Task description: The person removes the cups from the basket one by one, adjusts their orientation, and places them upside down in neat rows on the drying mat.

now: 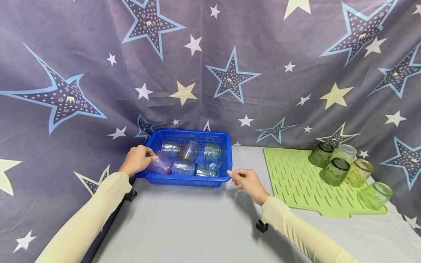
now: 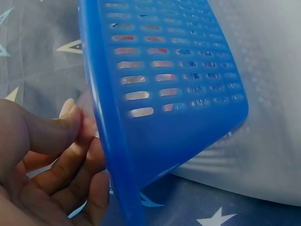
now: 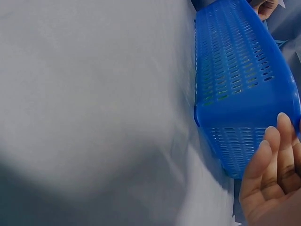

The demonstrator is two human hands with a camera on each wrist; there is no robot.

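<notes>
A pink-tinted drinking glass (image 1: pixel 162 163) lies tilted at the left end of a blue plastic basket (image 1: pixel 190 181). My left hand (image 1: pixel 139 160) pinches this glass at its left end, thumb on the near side. In the left wrist view, the slotted basket wall (image 2: pixel 155 136) hides most of the glass beside the hand (image 2: pixel 51 155). At the basket's front right corner, my right hand (image 1: pixel 246 182) grips the rim with its fingertips. The right wrist view shows those fingers (image 3: pixel 264 155) against the outside of the corner, the thumb mostly hidden.
Several other clear and tinted glasses, among them an amber one (image 1: pixel 189 150) and a green one (image 1: pixel 213 151), lie in the basket. A green drying mat (image 1: pixel 289 179) at right bears several upside-down glasses, including a light green one (image 1: pixel 375 195). A starry curtain (image 1: pixel 263 44) hangs behind.
</notes>
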